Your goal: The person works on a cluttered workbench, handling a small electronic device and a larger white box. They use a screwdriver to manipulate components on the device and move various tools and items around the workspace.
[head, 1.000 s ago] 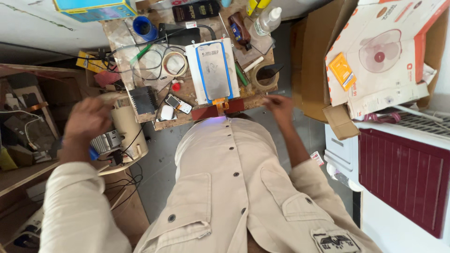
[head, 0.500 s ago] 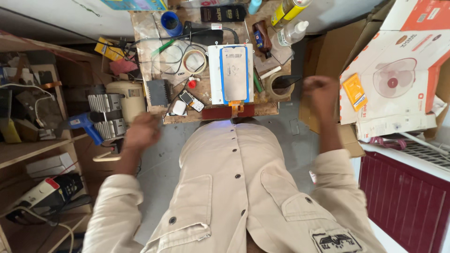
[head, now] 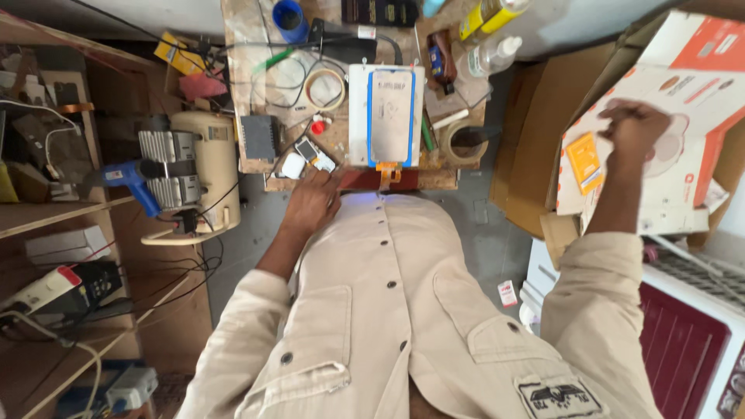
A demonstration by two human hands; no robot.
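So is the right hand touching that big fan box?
Touching. The head view shows the right hand resting flat on the white and orange cardboard box, no gap visible.

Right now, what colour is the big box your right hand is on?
The box under the right hand is white and orange-red, in the head view.

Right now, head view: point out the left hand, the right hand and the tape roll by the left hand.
left hand (head: 312,203), head view: back of the hand.
right hand (head: 635,126), head view: back of the hand.
tape roll (head: 325,88), head view: left of its rim.
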